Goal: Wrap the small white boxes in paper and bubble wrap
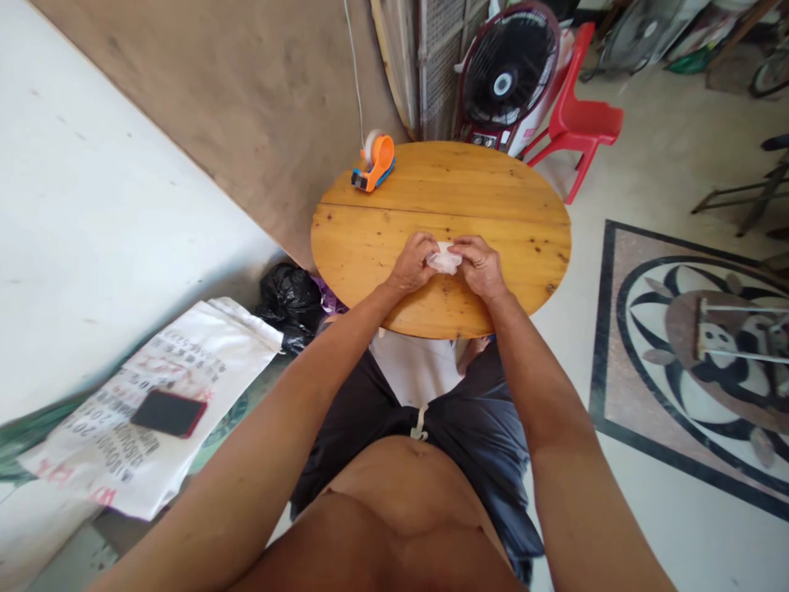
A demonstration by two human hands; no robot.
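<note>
Between my two hands is a small crumpled piece of thin, whitish see-through plastic (445, 259), low over the front half of the round wooden table (444, 185). My left hand (416, 263) is closed on its left edge, fingers bent. From the other side, my right hand (479, 265) pinches its right edge between thumb and fingers. Whether anything is wrapped inside the plastic I cannot tell. At the table's far left stands an orange and blue tape dispenser (377, 164) with a roll of tape on it, apart from both hands.
A red chair (583, 119) and a large black fan (510, 70) stand behind the table. On the left, a phone (168, 413) lies on a white printed sack (228, 349), near a black plastic bag (289, 296). A brown board (246, 107) leans along the wall.
</note>
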